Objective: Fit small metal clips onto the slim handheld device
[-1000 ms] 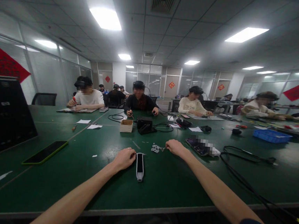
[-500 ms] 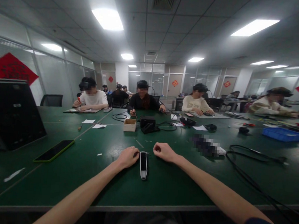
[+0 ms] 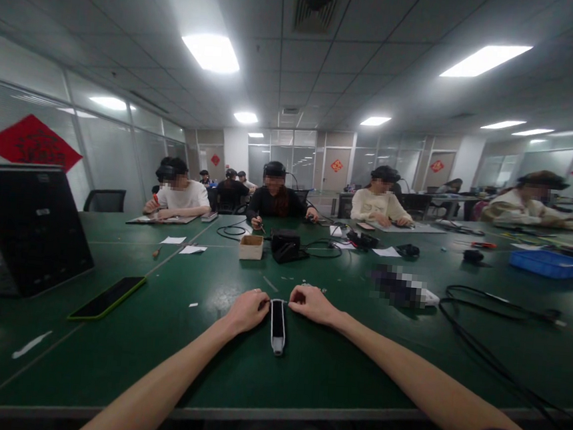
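Observation:
In front of me a slim white-edged device (image 3: pixel 278 327) with a long black face lies on the green table, its narrow end toward me. My left hand (image 3: pixel 249 309) rests at the upper left edge of this device, fingers curled and closed against it. On the opposite side is my right hand (image 3: pixel 313 306), with thumb and fingers pinched together close to the upper right edge. A tiny thin piece seems to show between the right fingertips and the device, too small to name. The inner fingers of both hands are hidden.
A phone with a green rim (image 3: pixel 107 298) and a black computer case (image 3: pixel 29 226) are at left. Ahead stand a small open box (image 3: pixel 251 248) and a black device (image 3: pixel 286 245). Black cables (image 3: pixel 476 345) and a blue tray (image 3: pixel 552 262) are at right. Several people sit across the table.
My right hand has moved left, closer to the upper end of the device. My left hand stays beside it. The whole view has shifted slightly downward in the picture.

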### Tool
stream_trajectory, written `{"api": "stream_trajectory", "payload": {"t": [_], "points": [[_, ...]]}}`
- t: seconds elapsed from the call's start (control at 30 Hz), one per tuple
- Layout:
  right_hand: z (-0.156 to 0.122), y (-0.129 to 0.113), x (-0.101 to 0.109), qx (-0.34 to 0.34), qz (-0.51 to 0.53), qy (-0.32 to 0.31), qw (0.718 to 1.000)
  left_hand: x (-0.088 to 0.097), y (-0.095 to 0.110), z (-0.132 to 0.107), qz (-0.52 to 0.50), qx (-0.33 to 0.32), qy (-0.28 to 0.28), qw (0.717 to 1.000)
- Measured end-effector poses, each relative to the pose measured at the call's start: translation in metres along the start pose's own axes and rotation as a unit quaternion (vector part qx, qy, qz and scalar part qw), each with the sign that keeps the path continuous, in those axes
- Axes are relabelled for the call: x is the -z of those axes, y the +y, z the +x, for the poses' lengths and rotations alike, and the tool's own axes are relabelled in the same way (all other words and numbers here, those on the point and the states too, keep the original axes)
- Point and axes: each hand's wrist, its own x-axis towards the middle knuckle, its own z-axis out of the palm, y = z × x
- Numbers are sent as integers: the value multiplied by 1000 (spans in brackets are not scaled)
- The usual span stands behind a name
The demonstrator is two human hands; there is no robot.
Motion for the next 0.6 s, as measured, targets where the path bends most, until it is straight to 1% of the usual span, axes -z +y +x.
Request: {"api": "stream_trajectory", "payload": {"t": [0.1,0.23,0.43,0.6], "points": [[0,-3,0,-5,4,3,1000,0,0,0,-1,7,-8,1000],[-1,-7,2,-13,5,9,1000,-1,-1,0,-3,4,-2,1000],[0,-5,0,-14,22,32,999,-2,-2,0,4,2,-5,1000],[1,-4,0,-21,36,16,999,-2,-2,0,0,5,-5,1000]]}}
